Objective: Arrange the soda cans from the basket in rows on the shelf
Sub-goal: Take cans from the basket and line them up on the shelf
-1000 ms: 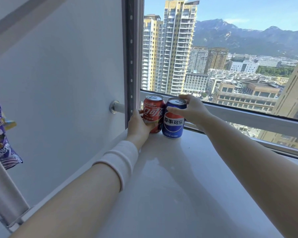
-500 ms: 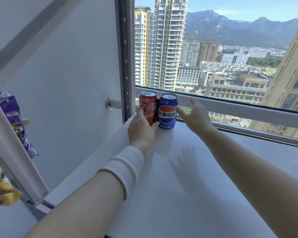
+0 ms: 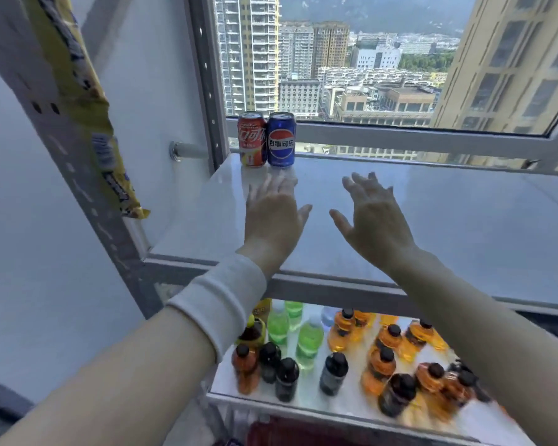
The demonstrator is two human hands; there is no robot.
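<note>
If I bump the red can or the blue can when I bring more, they could tip over, because they stand upright and touching at the back left corner of the shelf. My left hand and right hand hover flat over the shelf, near the cans, fingers spread, holding nothing. I cannot see the basket.

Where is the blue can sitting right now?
In the head view, the blue can stands upright near the back left corner of the top shelf, with the red can touching its left side.
</note>
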